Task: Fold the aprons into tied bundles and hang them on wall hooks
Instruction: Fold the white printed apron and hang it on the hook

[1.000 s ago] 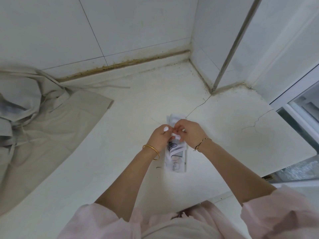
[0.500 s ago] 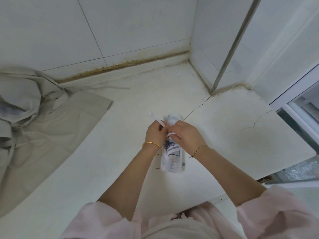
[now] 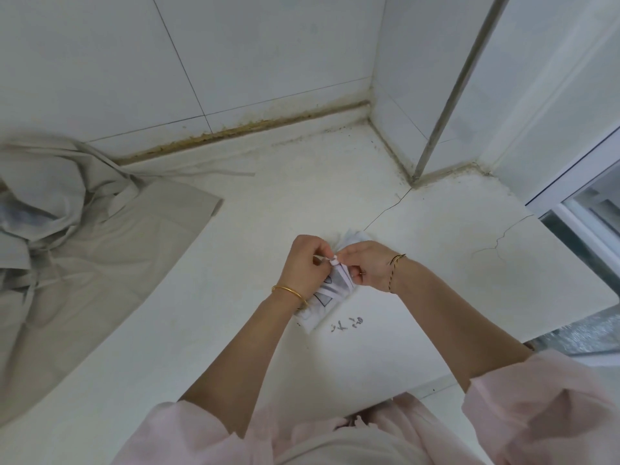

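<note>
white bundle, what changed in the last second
The strap, whose end stuck up half a second ago, is pulled tight, pinched by the left hand and right hand. The white bundle swung its near end left, uncovering black marks on the counter. The beige apron stayed put.

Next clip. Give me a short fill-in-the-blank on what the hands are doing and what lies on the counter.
1. The white strap on the folded bundle is pinched by the left hand and the ____ hand.
2. The unfolded beige apron lies on the bundle's ____ side.
3. The bangle on the left wrist is ____ in colour.

Missing words: right; left; gold.
</note>
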Demonstrator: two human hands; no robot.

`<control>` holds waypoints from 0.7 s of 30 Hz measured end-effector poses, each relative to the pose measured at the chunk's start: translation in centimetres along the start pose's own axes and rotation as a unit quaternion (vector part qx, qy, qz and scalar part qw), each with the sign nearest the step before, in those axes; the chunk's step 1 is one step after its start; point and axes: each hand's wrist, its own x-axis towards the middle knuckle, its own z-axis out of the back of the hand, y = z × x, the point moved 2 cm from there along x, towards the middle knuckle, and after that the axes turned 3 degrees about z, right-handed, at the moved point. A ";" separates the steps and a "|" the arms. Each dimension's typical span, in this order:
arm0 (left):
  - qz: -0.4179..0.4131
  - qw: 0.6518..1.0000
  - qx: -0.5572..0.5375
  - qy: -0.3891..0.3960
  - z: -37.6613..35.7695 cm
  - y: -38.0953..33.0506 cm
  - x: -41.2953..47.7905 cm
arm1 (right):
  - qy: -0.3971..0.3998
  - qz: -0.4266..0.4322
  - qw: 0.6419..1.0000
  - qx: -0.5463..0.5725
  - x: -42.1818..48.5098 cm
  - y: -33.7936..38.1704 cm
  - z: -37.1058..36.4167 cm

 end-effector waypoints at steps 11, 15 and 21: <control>-0.097 0.969 0.226 0.003 0.0 0.1 0.4 | -0.061 0.050 0.994 -0.077 0.5 -0.1 -0.4; 0.076 0.987 0.109 0.091 0.4 0.5 0.6 | -0.109 0.091 0.972 -0.186 0.6 0.0 -0.8; 0.113 0.946 0.244 0.181 1.8 0.5 1.7 | -0.119 0.096 0.958 -0.242 0.5 -0.2 -0.5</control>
